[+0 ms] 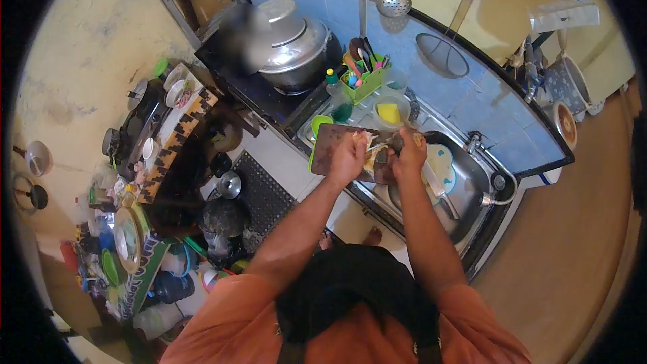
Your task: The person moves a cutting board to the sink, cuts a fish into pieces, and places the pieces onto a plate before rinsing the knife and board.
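Observation:
A brown rectangular board (325, 152) extends over the sink's drainboard in front of me. Above it, my left hand (348, 160) is closed round a pale, yellowish piece of food (370, 159). My right hand (408, 156) is close by on the right, its fingers curled at the same spot. What the right fingers hold is hidden by the hand and too small to make out. Right of that hand, a long flat blade-like utensil (435, 180) rests over the sink basin. A pale round plate with teal marks (441, 160) sits in the basin behind it.
A tub (399, 121) holding a yellow sponge (388, 113) stands behind my hands. Near it are a green soap bottle (342, 109) and a green utensil caddy (367, 83). The faucet (476, 140) borders the sink (482, 192). Large pots (296, 57) occupy the stove.

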### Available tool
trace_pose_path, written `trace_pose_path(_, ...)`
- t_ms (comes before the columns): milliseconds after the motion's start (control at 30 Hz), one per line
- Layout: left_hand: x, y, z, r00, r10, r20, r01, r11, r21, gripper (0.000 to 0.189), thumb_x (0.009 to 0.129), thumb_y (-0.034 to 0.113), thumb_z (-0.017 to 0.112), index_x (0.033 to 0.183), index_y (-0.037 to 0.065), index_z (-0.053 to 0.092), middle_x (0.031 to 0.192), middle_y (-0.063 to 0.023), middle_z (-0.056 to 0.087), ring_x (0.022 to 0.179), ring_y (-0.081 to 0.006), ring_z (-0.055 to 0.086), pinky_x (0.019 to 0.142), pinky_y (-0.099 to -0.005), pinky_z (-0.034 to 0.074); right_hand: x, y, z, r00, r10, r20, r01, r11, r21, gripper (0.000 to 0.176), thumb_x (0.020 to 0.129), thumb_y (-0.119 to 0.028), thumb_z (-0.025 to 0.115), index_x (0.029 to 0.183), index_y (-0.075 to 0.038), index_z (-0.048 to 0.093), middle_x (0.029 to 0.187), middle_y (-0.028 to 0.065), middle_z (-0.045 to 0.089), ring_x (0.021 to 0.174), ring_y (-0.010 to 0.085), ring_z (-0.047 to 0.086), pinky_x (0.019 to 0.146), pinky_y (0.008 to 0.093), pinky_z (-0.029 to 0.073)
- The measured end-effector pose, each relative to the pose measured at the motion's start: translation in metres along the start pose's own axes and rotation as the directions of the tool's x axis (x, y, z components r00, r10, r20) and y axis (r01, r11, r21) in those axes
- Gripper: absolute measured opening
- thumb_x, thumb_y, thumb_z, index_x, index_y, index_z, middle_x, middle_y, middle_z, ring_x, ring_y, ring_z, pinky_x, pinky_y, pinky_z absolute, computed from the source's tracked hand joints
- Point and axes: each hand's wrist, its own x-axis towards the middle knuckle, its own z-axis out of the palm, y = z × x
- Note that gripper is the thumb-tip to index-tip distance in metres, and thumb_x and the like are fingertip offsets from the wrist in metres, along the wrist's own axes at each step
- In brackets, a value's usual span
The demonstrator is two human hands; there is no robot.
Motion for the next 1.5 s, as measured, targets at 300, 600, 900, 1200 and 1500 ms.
trace_pose_path(300, -0.001, -0.018, 0.017, 0.98, -0.063, 0.19, 0.102, 0.974, -0.204, 0.037, 0.095, 0.036, 0.058, 0.1, 0.0, 0.06, 0.081, -0.0156, 0.065, 0.069, -0.0269, 0.063, 0.062, -0.0395, 0.048, 0.01, -0.009, -0.008, 0.99, -0.111, 0.087, 0.12, 0.987, -0.106, 0.036, 0.078, -0.013, 0.075, 0.105, -0.011, 0.053, 0.089, 0.0024, 0.059, 0.071, 0.0164, 0.059, 0.043, 0.0305, 0.043)
trace_pose_path(600, 0.016, 0.019, -0.027, 0.534, -0.341, 0.773, 0.829, 0.39, -0.401, 0.032, 0.093, 0.029, 0.065, 0.118, 0.01, 0.062, 0.098, -0.0012, 0.067, 0.085, -0.0131, 0.064, 0.067, -0.0344, 0.054, 0.004, -0.034, -0.001, 0.939, 0.102, 0.329, -0.058, 0.988, -0.141, 0.03, 0.083, -0.017, 0.073, 0.107, -0.013, 0.055, 0.089, 0.001, 0.061, 0.073, 0.0148, 0.061, 0.047, 0.0293, 0.047)
trace_pose_path(900, 0.042, 0.008, -0.032, 0.417, -0.153, 0.896, 0.861, 0.382, -0.335, 0.02, 0.091, 0.019, 0.066, 0.109, 0.011, 0.063, 0.108, -0.0026, 0.068, 0.091, -0.0143, 0.068, 0.074, -0.0363, 0.058, -0.005, -0.044, 0.01, 0.848, 0.236, 0.475, -0.164, 0.968, -0.188, 0.034, 0.085, -0.02, 0.071, 0.113, -0.011, 0.052, 0.092, 0.0047, 0.064, 0.076, 0.0181, 0.065, 0.048, 0.0295, 0.047)
trace_pose_path(1200, 0.048, 0.019, -0.005, 0.67, 0.025, 0.742, 0.359, 0.864, -0.353, 0.019, 0.099, 0.022, 0.055, 0.096, 0.006, 0.064, 0.081, 0.0018, 0.064, 0.069, -0.0053, 0.058, 0.054, -0.0243, 0.045, -0.01, -0.057, 0.038, 0.898, -0.038, 0.438, 0.256, 0.854, -0.452, 0.034, 0.079, -0.018, 0.074, 0.105, -0.005, 0.056, 0.08, 0.0062, 0.063, 0.074, 0.0155, 0.062, 0.062, 0.0301, 0.051)
trace_pose_path(1500, 0.069, 0.028, -0.01, 0.703, -0.213, 0.679, 0.388, 0.914, -0.116, 0.025, 0.088, 0.023, 0.062, 0.077, 0.001, 0.067, 0.061, -0.0024, 0.058, 0.054, -0.0093, 0.051, 0.052, -0.0309, 0.043, -0.007, -0.051, 0.069, 0.768, -0.298, 0.567, 0.625, 0.544, -0.56, 0.031, 0.074, -0.018, 0.076, 0.097, -0.004, 0.061, 0.086, 0.007, 0.068, 0.078, 0.0151, 0.063, 0.074, 0.0316, 0.05)
